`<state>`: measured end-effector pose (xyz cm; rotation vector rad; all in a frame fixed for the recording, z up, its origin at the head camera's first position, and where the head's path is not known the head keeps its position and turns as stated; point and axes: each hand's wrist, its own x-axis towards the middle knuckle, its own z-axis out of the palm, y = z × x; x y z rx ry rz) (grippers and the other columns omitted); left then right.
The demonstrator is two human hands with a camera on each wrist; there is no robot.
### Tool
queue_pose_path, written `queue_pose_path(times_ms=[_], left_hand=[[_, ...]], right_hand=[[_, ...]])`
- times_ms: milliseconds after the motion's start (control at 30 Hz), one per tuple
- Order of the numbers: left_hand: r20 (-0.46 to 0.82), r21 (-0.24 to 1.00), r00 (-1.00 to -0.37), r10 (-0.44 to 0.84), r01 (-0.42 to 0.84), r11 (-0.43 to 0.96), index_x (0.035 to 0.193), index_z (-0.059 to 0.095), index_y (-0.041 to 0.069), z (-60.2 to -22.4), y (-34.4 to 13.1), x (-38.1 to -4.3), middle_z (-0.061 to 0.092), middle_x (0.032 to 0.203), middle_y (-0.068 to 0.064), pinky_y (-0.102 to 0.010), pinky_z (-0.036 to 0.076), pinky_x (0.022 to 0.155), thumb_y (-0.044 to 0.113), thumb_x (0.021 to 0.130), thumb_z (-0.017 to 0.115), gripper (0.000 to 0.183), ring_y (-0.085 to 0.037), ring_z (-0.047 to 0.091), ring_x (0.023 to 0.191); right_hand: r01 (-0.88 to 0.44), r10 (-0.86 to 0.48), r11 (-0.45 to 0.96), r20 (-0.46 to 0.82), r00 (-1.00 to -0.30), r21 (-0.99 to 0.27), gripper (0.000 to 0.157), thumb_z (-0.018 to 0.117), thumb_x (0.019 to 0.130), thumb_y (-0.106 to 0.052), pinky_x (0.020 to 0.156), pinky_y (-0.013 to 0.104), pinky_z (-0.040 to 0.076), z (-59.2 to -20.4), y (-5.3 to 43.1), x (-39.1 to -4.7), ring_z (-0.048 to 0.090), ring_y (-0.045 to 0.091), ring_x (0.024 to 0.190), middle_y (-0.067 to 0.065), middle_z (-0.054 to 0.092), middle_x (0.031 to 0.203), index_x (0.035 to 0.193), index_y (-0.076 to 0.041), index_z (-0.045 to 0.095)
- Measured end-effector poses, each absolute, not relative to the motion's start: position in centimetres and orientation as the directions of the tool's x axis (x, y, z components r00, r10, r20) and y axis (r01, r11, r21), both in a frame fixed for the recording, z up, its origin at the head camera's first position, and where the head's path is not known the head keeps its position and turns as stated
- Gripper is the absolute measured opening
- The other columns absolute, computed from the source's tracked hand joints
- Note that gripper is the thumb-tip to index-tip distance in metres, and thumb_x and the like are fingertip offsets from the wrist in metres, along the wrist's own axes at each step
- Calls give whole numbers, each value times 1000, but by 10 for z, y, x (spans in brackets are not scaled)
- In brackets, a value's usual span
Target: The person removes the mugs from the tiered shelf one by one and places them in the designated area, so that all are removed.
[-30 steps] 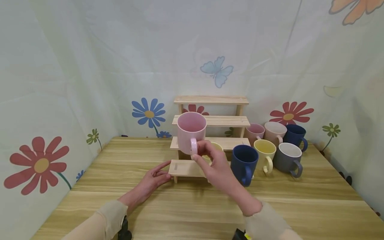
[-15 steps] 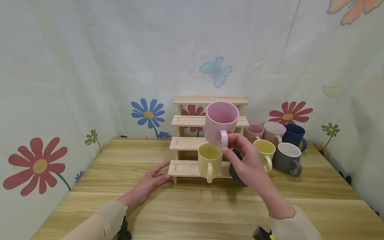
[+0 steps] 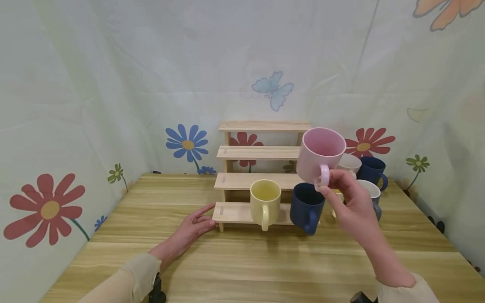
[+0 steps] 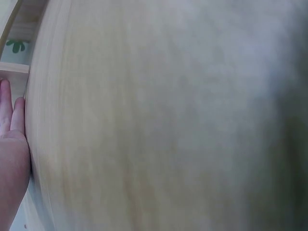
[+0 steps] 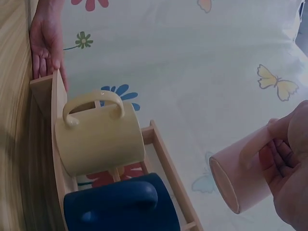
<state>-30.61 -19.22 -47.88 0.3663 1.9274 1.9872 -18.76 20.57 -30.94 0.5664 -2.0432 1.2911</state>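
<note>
My right hand (image 3: 354, 204) pinches the handle of a pink mug (image 3: 312, 162), holding it upright in the air at the right end of a stepped wooden rack (image 3: 234, 212). My left hand (image 3: 189, 229) touches the left end of the rack's lowest step, its fingers fairly straight in the left wrist view. On that step stand a yellow mug (image 3: 259, 208) near the middle and a dark blue mug (image 3: 303, 212) at the right, both with handles toward me. In the right wrist view the pink mug's base (image 5: 224, 186) faces the camera, apart from the rack.
Behind the right hand, several mugs stand on the wooden table (image 3: 235, 265), including a pale pink mug (image 3: 349, 162), another dark blue mug (image 3: 370, 169) and a grey one (image 3: 373, 189), partly hidden. A flower-printed cloth (image 3: 212, 63) hangs behind.
My right hand has carried the pink mug rightward from the rack's left part, past the yellow and blue mugs, to its right end. The left hand has stayed at the lowest step.
</note>
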Motion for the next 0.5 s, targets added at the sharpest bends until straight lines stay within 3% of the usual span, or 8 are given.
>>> queue_pose_path(times_ms=[500], left_hand=[[-63, 998, -909, 412, -65, 10, 156, 30, 19, -475, -191, -303, 64, 128, -10, -24, 52, 103, 16, 97, 64, 68, -9, 64, 116]], right_hand=[[-595, 49, 498, 705, -708, -631, 26, 61, 87, 17, 88, 2, 49, -337, 252, -183, 58, -1, 93, -13, 58, 103, 112, 8, 58]])
